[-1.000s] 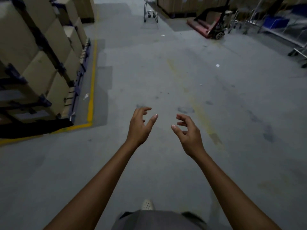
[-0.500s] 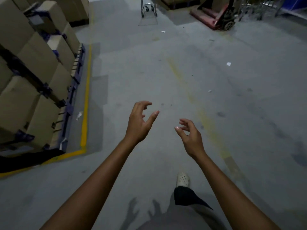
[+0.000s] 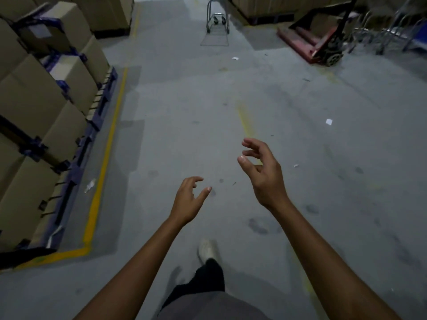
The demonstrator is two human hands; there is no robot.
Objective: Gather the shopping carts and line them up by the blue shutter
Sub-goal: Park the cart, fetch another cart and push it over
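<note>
Both hands are held out empty, fingers loosely curled: the left hand lower, the right hand further forward. The shopping cart stands well ahead at the floor's far edge, lengthwise along the aisle; the right hand is judged nearer.

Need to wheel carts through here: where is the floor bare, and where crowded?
Bare floor runs ahead between the yellow line on the left and the pallet jack on the right, up to the cart. Crowded: boxes left of the line, metal frames far right.
</note>
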